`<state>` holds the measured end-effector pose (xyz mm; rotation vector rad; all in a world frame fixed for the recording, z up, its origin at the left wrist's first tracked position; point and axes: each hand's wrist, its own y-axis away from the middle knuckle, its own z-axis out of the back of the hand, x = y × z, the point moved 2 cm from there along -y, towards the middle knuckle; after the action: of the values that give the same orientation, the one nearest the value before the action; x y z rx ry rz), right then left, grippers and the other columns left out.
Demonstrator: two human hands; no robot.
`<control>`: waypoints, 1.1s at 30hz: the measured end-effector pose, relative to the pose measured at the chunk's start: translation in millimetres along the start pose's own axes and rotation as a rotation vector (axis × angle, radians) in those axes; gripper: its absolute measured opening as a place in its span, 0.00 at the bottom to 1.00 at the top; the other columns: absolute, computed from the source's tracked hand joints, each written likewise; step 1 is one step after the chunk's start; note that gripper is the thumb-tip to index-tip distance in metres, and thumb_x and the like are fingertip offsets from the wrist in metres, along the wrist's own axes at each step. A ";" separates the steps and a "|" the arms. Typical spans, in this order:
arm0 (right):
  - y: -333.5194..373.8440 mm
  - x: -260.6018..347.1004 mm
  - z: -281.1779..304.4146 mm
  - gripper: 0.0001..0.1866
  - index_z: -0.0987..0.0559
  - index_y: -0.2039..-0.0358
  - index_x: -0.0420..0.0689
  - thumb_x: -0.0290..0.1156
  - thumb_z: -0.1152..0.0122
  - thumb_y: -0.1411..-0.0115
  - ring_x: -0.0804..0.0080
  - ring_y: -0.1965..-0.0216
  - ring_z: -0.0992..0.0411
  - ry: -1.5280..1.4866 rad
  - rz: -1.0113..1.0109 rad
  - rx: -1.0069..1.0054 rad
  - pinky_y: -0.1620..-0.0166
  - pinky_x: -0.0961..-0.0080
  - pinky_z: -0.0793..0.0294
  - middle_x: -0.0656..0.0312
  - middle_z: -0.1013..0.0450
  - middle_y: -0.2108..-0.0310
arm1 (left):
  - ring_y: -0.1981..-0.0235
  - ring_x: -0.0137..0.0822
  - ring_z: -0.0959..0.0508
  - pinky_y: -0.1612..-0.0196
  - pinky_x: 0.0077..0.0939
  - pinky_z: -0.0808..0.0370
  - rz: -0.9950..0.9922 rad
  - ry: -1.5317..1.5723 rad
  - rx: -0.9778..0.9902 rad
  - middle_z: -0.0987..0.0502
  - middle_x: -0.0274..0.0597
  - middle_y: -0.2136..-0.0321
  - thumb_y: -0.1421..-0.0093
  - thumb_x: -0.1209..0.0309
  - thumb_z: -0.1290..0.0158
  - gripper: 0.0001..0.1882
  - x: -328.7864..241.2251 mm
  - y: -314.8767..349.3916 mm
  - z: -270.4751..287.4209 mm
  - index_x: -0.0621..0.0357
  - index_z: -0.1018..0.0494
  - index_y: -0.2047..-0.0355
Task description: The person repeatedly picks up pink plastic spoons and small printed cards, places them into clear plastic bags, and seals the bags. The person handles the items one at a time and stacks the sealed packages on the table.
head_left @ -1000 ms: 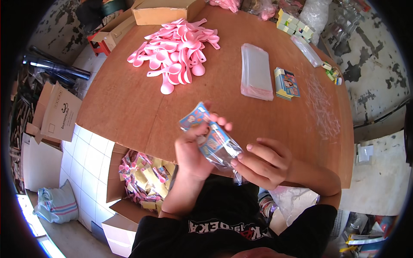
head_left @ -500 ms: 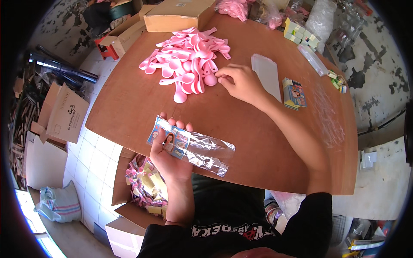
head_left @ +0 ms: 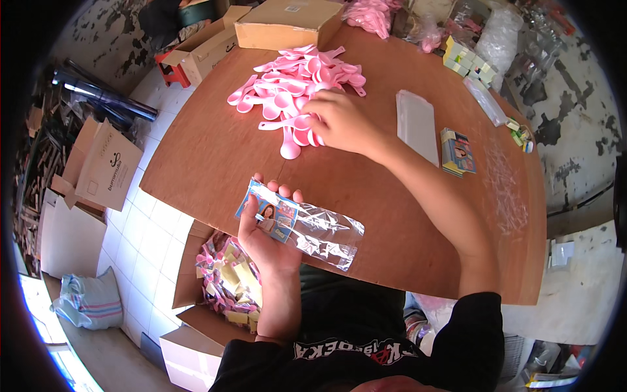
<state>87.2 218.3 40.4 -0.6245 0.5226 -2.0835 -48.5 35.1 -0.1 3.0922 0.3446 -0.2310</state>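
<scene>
My left hand (head_left: 264,238), palm up near the table's front edge, is closed on a clear plastic bag (head_left: 330,236). A blue printed card (head_left: 277,219) lies inside the bag's left end, under my thumb. The bag's other end sticks out to the right, flat and shiny. A heap of pink plastic spoons (head_left: 281,98) lies at the back middle of the table. My right hand (head_left: 341,121) reaches over the heap's right side, its fingers curled down among the spoons. Those fingertips are partly hidden, and what they pinch cannot be made out.
On the brown table (head_left: 215,157) lie a stack of clear bags (head_left: 416,124) and a stack of printed cards (head_left: 458,151). A cardboard box (head_left: 287,26) stands at the back. Below the left front edge, an open carton (head_left: 189,268) holds packed pink pieces (head_left: 228,274).
My right hand has moved left, from beside the heap to over its spoons. My left hand still holds the bag, now tilted slightly more. The whole view has shifted a little.
</scene>
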 end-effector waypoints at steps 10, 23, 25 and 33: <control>-6.1 16.0 1.1 0.18 0.23 0.60 0.42 0.25 0.34 0.54 0.56 0.60 0.25 -0.008 -0.052 0.049 0.59 0.62 0.26 0.54 0.23 0.65 | 0.60 0.41 0.24 0.49 0.41 0.25 -0.066 -0.041 -0.020 0.26 0.47 0.63 0.34 0.69 0.59 0.17 -4.7 8.7 -2.3 0.65 0.35 0.48; 101.5 -19.5 168.2 0.22 0.32 0.45 0.39 0.30 0.42 0.38 0.68 0.57 0.25 -0.983 -0.722 -0.362 0.53 0.72 0.24 0.54 0.25 0.59 | 0.61 0.40 0.25 0.51 0.41 0.25 0.011 -0.054 -0.015 0.27 0.46 0.63 0.35 0.68 0.56 0.17 20.9 16.0 -13.8 0.64 0.35 0.49; 118.5 -36.2 172.6 0.22 0.32 0.45 0.38 0.31 0.43 0.38 0.65 0.58 0.24 -1.141 -0.779 -0.431 0.53 0.70 0.23 0.52 0.25 0.59 | 0.61 0.40 0.25 0.51 0.40 0.25 0.042 -0.065 -0.017 0.27 0.45 0.63 0.35 0.68 0.56 0.17 30.1 17.6 -18.2 0.64 0.35 0.48; 150.1 -82.7 141.7 0.20 0.29 0.47 0.37 0.35 0.48 0.34 0.64 0.59 0.23 -0.675 -0.896 -0.279 0.54 0.69 0.24 0.52 0.26 0.55 | 0.62 0.39 0.25 0.52 0.40 0.26 0.123 -0.098 0.001 0.27 0.45 0.63 0.35 0.68 0.57 0.18 52.1 21.6 -16.2 0.64 0.36 0.47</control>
<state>307.6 189.3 46.3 -1.9063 0.1250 -2.3794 8.8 26.0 8.3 3.0745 0.1503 -0.3783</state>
